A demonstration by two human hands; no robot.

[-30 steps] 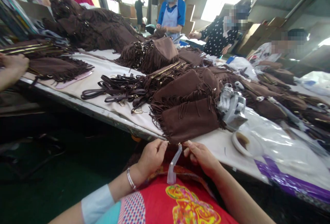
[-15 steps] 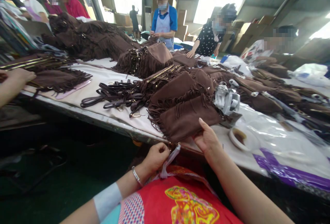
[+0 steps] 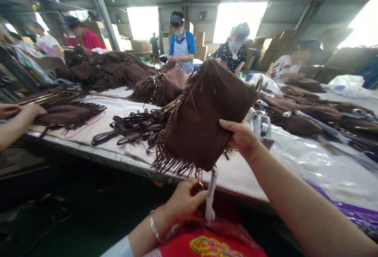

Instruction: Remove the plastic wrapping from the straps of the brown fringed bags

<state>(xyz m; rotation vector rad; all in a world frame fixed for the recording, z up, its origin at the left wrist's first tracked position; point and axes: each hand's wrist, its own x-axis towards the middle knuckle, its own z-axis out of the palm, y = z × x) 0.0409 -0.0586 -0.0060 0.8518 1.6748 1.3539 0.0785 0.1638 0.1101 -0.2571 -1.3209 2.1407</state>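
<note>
A dark brown fringed bag [image 3: 206,111] is held up in front of me, tilted, its fringe hanging to the lower left. My right hand [image 3: 240,136] grips its right edge, thumb across the flat side. At the bag's lowest corner hangs a gold metal clasp [image 3: 200,178], pinched between the thumb and fingers of my left hand [image 3: 186,200]. Beside it dangles a wrapped whitish strip [image 3: 211,198]. Dark straps with gold hooks [image 3: 126,127] lie heaped on the table to the left of the bag.
More brown fringed bags [image 3: 103,64] are piled across the pale-covered table [image 3: 141,154]. Clear plastic [image 3: 295,154] and purple tape [image 3: 351,205] lie at the right. A co-worker's hands [image 3: 26,113] handle a bag at the far left, near a pink comb [image 3: 79,127]. Several people stand across the table.
My right hand has lifted the bag off the table edge and tipped it upright. My left hand has stayed at its corner, with the gold clasp now showing. The view has tilted up.
</note>
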